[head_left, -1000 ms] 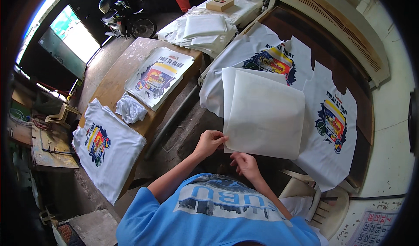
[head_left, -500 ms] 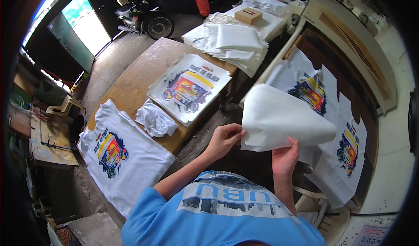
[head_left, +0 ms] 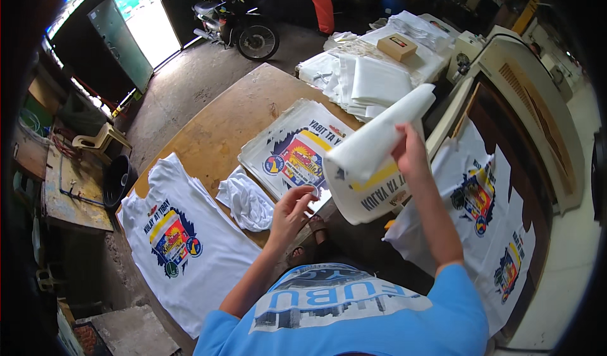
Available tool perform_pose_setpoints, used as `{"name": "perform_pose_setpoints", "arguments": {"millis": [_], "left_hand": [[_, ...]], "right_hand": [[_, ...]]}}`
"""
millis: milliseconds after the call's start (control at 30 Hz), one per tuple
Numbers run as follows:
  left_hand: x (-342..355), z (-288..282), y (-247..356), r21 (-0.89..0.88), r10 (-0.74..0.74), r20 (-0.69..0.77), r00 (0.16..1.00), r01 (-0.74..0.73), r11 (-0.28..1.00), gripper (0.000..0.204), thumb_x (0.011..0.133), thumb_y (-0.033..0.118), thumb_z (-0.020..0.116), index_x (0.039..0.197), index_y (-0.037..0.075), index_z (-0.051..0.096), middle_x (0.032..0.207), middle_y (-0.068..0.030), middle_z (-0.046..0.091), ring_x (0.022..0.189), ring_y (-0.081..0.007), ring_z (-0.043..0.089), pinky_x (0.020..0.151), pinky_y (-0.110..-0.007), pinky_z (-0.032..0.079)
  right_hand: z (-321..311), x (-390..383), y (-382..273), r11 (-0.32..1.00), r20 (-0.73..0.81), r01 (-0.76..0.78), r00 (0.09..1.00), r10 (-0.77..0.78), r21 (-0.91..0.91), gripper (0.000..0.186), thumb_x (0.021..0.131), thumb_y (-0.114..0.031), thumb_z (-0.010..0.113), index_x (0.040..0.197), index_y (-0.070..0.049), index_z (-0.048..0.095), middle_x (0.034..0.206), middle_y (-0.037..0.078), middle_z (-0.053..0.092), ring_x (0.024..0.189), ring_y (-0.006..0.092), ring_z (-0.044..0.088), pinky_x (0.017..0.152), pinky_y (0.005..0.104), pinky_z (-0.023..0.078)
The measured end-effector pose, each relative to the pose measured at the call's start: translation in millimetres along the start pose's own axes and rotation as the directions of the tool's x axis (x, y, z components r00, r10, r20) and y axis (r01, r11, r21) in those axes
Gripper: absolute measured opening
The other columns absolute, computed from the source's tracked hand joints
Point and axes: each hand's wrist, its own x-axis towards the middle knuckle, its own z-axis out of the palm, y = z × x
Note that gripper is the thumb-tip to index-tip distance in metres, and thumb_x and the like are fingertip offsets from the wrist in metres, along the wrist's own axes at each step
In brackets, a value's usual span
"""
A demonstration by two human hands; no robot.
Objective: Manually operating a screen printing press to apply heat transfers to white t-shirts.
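A large white printed transfer sheet (head_left: 374, 195) curls in the air, pinched at its upper edge by my right hand (head_left: 411, 150). Its faded, mirrored print shows on the near lower part. My left hand (head_left: 292, 214) is off the sheet, with bent fingers apart, beside the near corner of a stack of printed sheets (head_left: 269, 142) on the wooden table. Left of that stack lies a bunched white cloth (head_left: 246, 198). Further left, a white T-shirt (head_left: 208, 255) with a colourful print lies flat over the table's edge. To the right, printed white shirts (head_left: 430, 226) are spread on the press bed.
The raised heat press (head_left: 506, 71) stands along the right side. Beyond the wooden table (head_left: 208, 138), another table bears white sheets (head_left: 379, 81) and a small cardboard box (head_left: 396, 47). A motorcycle (head_left: 237, 24) is parked near the doorway, and a plastic chair (head_left: 101, 138) stands at left.
My right hand has raised the sheet and swung it leftward, toward the stack. My left hand has let go of its edge and drawn back. The whole view has shifted slightly.
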Motion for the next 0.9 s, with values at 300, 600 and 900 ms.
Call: {"name": "perform_pose_setpoints", "arguments": {"millis": [300, 600, 900], "left_hand": [[28.1, -80.8, -37.7, 0.329, -0.035, -0.445, 0.895, 0.200, 0.923, 0.018, 0.084, 0.005, 0.048, 0.100, 0.000, 0.055, 0.086, -0.0076, 0.061, 0.069, -0.0098, 0.056, 0.059, -0.021, 0.047], [87.8, -48.0, -45.2, 0.684, -0.003, -0.312, 0.950, 0.226, 0.693, 0.016, 0.080, 0.003, 0.052, 0.095, 0.003, 0.059, 0.084, -0.0086, 0.061, 0.063, -0.0138, 0.056, 0.057, -0.025, 0.046], [95.9, -36.5, -61.2, 0.775, -0.167, -0.109, 0.980, 0.189, 0.603, 0.020, 0.077, 0.002, 0.053, 0.096, 0.004, 0.058, 0.084, -0.0117, 0.056, 0.070, -0.0217, 0.057, 0.064, -0.029, 0.047]], "right_hand": [[32.3, 251.9, -123.6, 0.827, 0.165, 0.502, 0.820, -0.548, 0.252, 0.014, 0.076, -0.014, 0.053, 0.089, -0.010, 0.053, 0.087, 0.004, 0.055, 0.077, 0.0144, 0.055, 0.065, 0.0290, 0.046], [-75.4, 369.7, -5.0, 0.946, -0.424, 0.323, 0.851, -0.309, -0.041, 0.031, 0.071, -0.015, 0.055, 0.102, -0.016, 0.049, 0.085, 0.000, 0.052, 0.062, 0.0115, 0.048, 0.048, 0.0282, 0.042], [-151.5, 425.6, 100.0, 0.962, -0.705, 0.184, 0.655, -0.273, -0.201, 0.042, 0.072, -0.015, 0.057, 0.110, -0.005, 0.043, 0.090, 0.007, 0.055, 0.066, 0.0165, 0.055, 0.043, 0.0274, 0.042]]}}
